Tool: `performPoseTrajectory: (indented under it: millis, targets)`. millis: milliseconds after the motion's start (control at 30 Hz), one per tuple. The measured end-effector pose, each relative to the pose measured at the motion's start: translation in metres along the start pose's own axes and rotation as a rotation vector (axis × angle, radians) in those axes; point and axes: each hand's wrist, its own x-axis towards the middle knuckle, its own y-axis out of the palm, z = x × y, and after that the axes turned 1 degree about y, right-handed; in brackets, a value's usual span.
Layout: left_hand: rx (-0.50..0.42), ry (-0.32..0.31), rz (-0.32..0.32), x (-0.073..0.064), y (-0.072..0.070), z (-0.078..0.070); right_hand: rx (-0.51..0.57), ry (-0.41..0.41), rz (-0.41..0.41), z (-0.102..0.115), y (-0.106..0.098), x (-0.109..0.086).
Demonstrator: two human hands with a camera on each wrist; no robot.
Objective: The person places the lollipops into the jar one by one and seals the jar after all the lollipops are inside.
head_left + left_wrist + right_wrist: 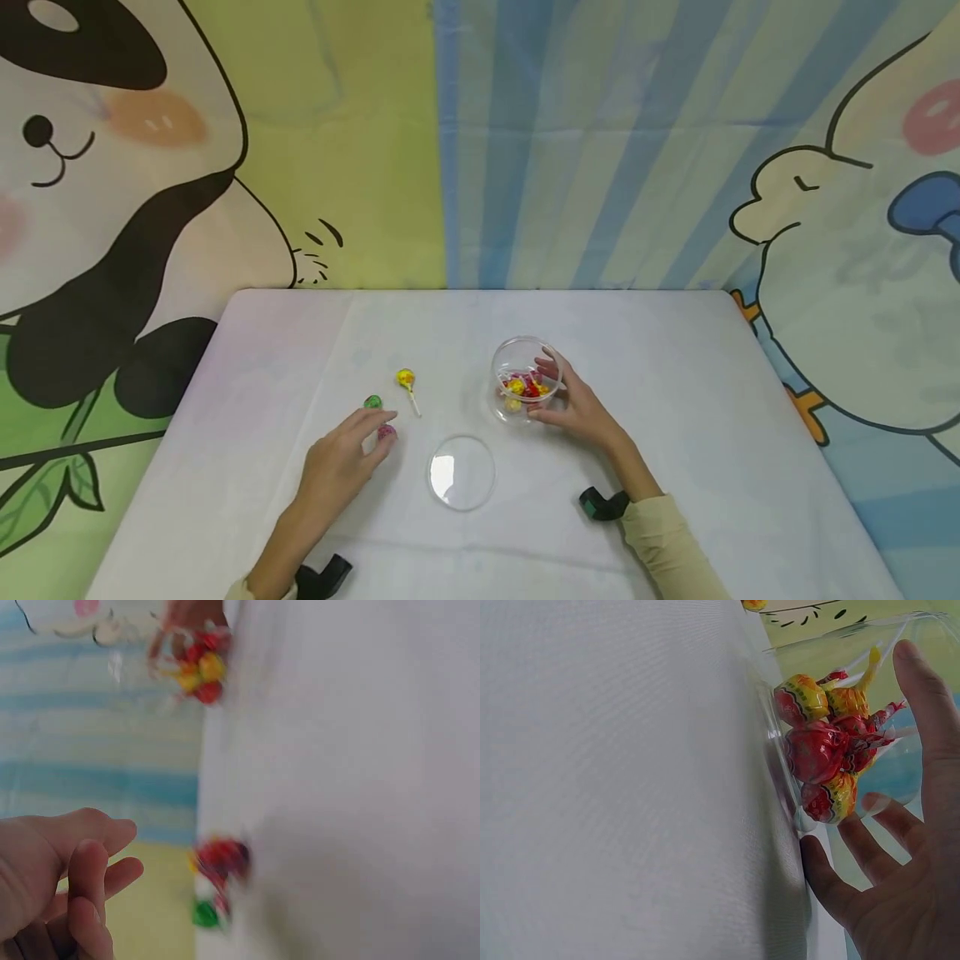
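With left hand (337,467) loosely parted beside the pink-wrapped lollipop (386,432), pinch squarely, bracing the clear tub (516,354) in curled right hand (579,407).

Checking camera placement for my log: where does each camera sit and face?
Head: head-worn, looks forward and down at the table; left hand and right hand show.
Left wrist: worn there, looks past left hand at loose lollipops, right hand beyond.
Right wrist: worn there, looks at the right hand round the clear container.
All three share the right hand.

No legible lettering on the lollipop wrappers (814,753) or elsewhere.
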Motion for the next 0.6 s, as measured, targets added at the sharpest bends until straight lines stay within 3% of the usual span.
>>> performPoseTrajectory:
  millis: [100, 200, 367, 600]
  targets:
    - [0.054, -0.134, 0.030, -0.018, -0.005, 0.021, -0.010, -0.001, 0.008, 0.000, -0.001, 0.001]
    - [0.082, -0.204, 0.033, -0.026, -0.011, 0.035, -0.018, -0.001, 0.015, 0.000, -0.001, 0.002]
    - [0.088, -0.207, 0.052, -0.020, -0.015, 0.050, -0.016, 0.005, 0.015, 0.001, -0.001, 0.003]
    - [0.031, -0.211, 0.224, 0.006, -0.012, 0.074, -0.023, 0.012, 0.003, 0.001, 0.000, 0.001]
